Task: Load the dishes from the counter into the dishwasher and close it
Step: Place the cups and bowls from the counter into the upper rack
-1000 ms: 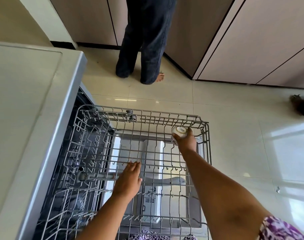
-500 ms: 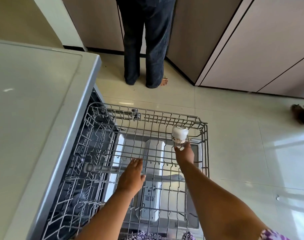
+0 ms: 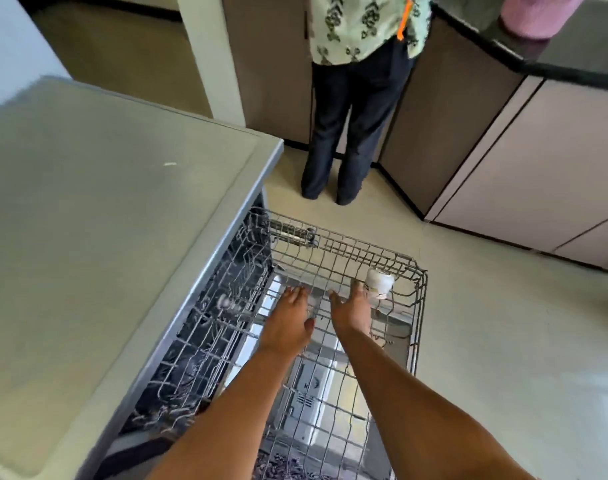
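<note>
The wire upper rack (image 3: 420, 306) of the dishwasher is pulled out over the open door (image 3: 316, 386). A small white cup (image 3: 379, 282) sits upside down in the rack's far right corner. My right hand (image 3: 351, 308) hovers just left of the cup, fingers spread, holding nothing. My left hand (image 3: 288, 322) is beside it over the rack's middle, palm down, fingers apart and empty. The inside of the dishwasher (image 3: 226, 306) is dark, with a second rack partly visible.
The grey top of the dishwasher (image 3: 98, 244) fills the left. A person in dark trousers (image 3: 344, 133) stands on the tiled floor just beyond the rack. Beige cabinets (image 3: 524, 174) under a dark counter (image 3: 572, 60) run along the right, with a pink thing (image 3: 534, 15) on top.
My right hand has let go of the white cup, which stays in the rack's corner. Both hands have drawn closer together. The view has tilted up, showing more of the standing person.
</note>
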